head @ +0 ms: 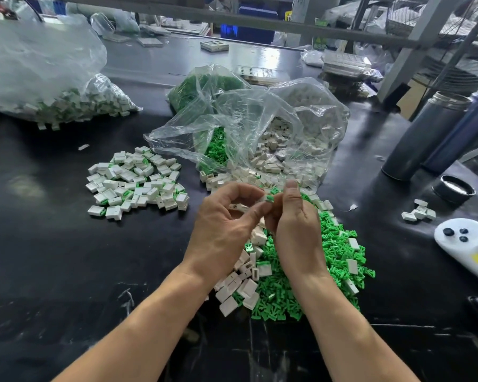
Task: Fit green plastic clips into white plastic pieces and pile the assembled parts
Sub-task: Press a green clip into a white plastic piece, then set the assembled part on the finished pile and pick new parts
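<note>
Two bare hands meet above the loose heap of green clips (301, 293) on the black table (66, 271). The left hand (224, 230) curls its fingers round a white piece (239, 207), and the right hand (295, 224) pinches a green clip (270, 199) at that piece's end, thumb raised. More white pieces (246, 282) lie on the heap's left edge. Left of the heap and farther back sits the pile of assembled parts (138, 181). Behind the heap an open clear bag (246, 133) spills clips and white pieces. Right of the heap lie a white handheld controller (464, 238) and a few white parts (420, 212).
</note>
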Available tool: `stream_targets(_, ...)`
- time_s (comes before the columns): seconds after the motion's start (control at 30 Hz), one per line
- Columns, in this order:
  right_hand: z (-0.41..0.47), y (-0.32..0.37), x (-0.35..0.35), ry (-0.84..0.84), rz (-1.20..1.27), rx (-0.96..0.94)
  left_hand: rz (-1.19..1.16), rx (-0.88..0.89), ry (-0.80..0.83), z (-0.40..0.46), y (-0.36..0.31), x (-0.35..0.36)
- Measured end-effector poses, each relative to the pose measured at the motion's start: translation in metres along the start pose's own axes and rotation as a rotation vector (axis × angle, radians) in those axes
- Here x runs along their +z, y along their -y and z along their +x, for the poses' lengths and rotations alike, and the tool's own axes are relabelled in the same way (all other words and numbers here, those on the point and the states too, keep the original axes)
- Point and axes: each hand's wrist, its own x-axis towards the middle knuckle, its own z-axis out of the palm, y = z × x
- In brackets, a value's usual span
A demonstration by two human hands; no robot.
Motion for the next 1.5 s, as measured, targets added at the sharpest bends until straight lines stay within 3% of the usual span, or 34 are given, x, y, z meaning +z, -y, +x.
stream_targets(0.17, 0.001, 0.002, -0.008, 0.116, 0.022, -0.062, 0.116, 0.06, -0.094, 0.003, 0.001, -0.007)
stream_targets(0.53, 0.001, -0.002, -0.009, 0.188, 0.036, -0.09, 0.266, 0.171, -0.092, 0.005, 0.009, -0.01)
stream_targets(1.07, 0.004, -0.006, -0.008, 0.025, -0.101, -0.073, 0.492, 0.255, -0.056, 0.005, 0.014, -0.01)
stream_targets(1.5, 0.005, -0.007, -0.009, 0.014, -0.227, -0.054, 0.653, 0.237, -0.044, 0.003, 0.007, -0.013)
